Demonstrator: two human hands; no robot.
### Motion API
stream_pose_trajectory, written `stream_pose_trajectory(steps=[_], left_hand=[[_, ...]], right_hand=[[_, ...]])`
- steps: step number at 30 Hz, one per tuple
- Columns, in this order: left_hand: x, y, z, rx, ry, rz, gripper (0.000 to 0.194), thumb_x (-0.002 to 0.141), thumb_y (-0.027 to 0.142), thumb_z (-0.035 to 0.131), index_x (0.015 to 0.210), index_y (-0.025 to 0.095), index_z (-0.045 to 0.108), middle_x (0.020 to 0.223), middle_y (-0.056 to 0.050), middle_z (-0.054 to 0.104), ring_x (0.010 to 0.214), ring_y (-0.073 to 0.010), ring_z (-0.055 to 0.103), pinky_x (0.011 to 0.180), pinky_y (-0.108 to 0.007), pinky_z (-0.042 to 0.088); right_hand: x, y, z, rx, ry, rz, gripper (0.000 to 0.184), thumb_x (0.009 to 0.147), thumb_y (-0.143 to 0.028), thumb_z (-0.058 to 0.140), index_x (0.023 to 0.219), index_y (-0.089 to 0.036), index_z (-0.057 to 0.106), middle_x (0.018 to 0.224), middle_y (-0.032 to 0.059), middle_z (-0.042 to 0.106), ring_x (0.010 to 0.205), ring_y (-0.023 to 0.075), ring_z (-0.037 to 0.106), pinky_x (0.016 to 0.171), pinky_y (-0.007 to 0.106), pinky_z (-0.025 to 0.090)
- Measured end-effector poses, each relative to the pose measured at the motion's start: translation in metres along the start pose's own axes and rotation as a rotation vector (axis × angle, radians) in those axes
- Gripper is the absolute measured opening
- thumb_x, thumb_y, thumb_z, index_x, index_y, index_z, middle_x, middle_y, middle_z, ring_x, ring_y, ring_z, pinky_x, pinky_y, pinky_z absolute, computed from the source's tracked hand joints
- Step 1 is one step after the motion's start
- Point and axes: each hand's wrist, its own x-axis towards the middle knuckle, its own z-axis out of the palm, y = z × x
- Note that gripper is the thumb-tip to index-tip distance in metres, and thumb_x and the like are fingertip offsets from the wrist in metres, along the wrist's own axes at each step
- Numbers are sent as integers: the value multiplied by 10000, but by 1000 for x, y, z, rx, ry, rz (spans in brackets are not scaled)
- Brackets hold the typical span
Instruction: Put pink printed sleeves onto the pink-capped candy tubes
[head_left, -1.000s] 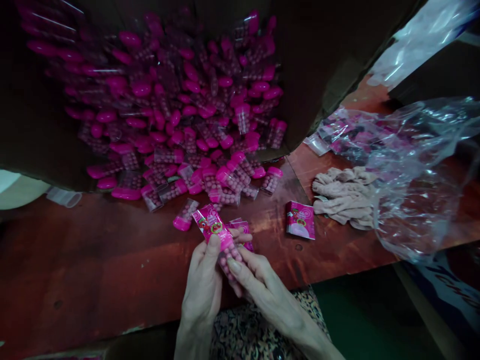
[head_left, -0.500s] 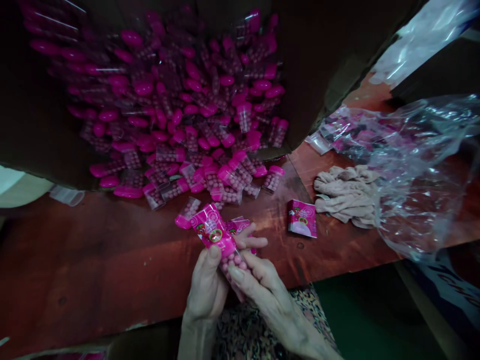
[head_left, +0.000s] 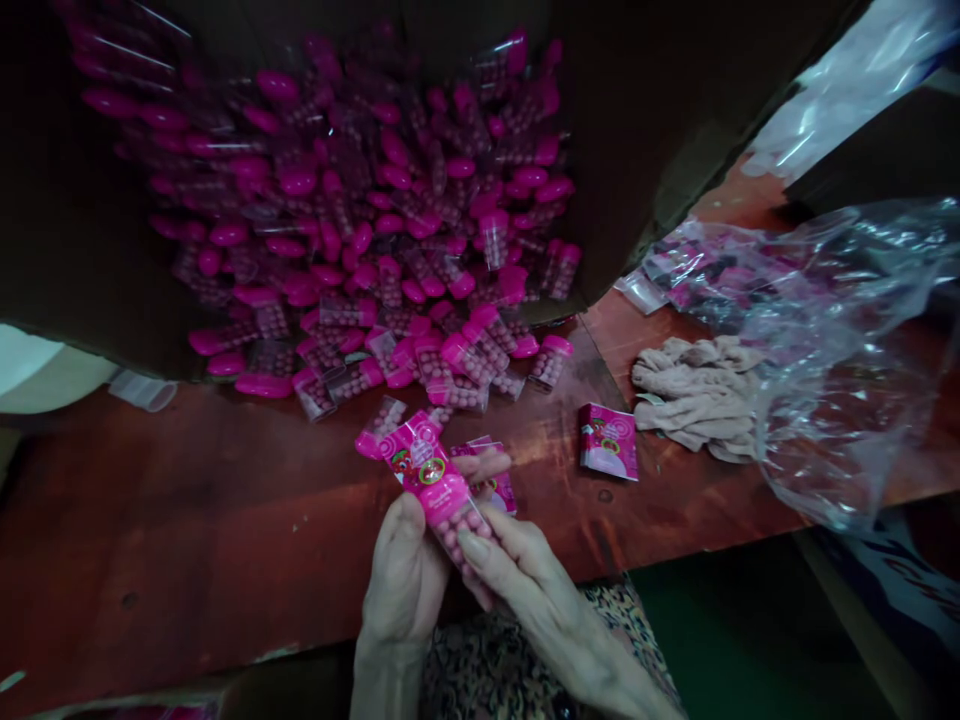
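One tube (head_left: pixel 454 519) juts from the right grip (head_left: pixel 525 572).

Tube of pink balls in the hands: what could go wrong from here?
The tube of pink balls might slip, since the right hand grips its smooth lower part. The printed pink sleeve sticks out beyond the visible balls, so it could crease. The loose pink-capped tube lying close to the sleeve's far end might get knocked.

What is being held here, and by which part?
A bottle: the right grip holds its clear body. Whether the left grip also holds it cannot be told.
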Motion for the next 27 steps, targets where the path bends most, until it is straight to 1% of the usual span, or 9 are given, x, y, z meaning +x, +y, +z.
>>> stream_pose_trajectory(steps=[3, 5, 10, 13, 15, 19, 23, 25, 27], left_hand=[[1, 2, 3, 19, 39, 27, 347, 786, 439, 566, 872, 131, 699, 935, -146, 709, 1010, -303, 601, 887, -443, 442], [1, 1, 6, 46, 27, 29, 305, 803, 395, 553, 812, 128, 702, 913, -145, 714, 1019, -297, 596, 881, -421, 447], [-6, -3, 12, 65, -13, -18, 321, 768, 458, 576, 740, 163, 698, 904, -137, 718, 1035, -305, 584, 842, -393, 468], [-13, -4, 13, 108, -18, -28, 312, 772, 458, 569, 744, 177, 701, 926, -125, 713, 1084, -310, 554, 880, -398, 447], [-15, -5, 13, 129, -22, 3, 307, 797, 433, 546, 774, 174, 709, 967, -120, 705, 1112, -301, 536, 925, -397, 415], [-12, -8, 11, 44, 40, 79, 350, 834, 456, 488, 881, 186, 706, 1033, -105, 690, 1090, -268, 554, 930, -395, 416], [-4, -4, 9, 9, 126, 98, 270, 804, 386, 569, 873, 168, 712, 975, -108, 707, 1014, -254, 600, 898, -390, 447], [-2, -2, 10, 23, 175, 104, 205, 773, 325, 620, 836, 158, 720, 924, -106, 718, 980, -251, 618, 886, -384, 457], [-3, -2, 11, 40, 201, 110, 201, 767, 327, 628, 817, 158, 723, 906, -106, 721, 963, -250, 626, 874, -381, 465]], right_hand=[[0, -7, 4, -93, 67, -44, 338, 916, -452, 372, 897, -200, 596, 728, 21, 610, 682, 155, 567, 620, 244, 445], [-1, -11, 7, -154, 94, -99, 324, 925, -418, 352, 979, -195, 581, 771, 40, 639, 713, 173, 596, 646, 258, 449], [-3, -13, 9, -123, 16, -128, 293, 927, -330, 341, 1036, -153, 548, 693, 27, 629, 570, 142, 592, 542, 227, 430], [-4, -18, 7, -118, 82, -135, 313, 927, -350, 347, 1076, -170, 554, 690, 25, 629, 582, 144, 593, 540, 228, 421], [-3, -22, 4, -108, 95, -144, 314, 927, -377, 349, 1024, -188, 579, 683, 17, 619, 588, 140, 585, 556, 228, 425], [1, -24, 0, -105, 65, -123, 325, 931, -400, 336, 822, -194, 563, 664, -1, 585, 572, 121, 537, 532, 215, 409], [5, -14, 2, -193, 80, -126, 251, 928, -361, 365, 850, -200, 541, 710, 7, 606, 630, 134, 563, 566, 222, 418], [8, -7, 6, -225, 94, -173, 214, 923, -322, 369, 837, -195, 517, 671, 2, 594, 564, 124, 553, 528, 217, 407], [11, -2, 11, -270, 115, -237, 192, 914, -285, 361, 805, -192, 489, 618, -2, 573, 487, 118, 528, 472, 216, 381]])
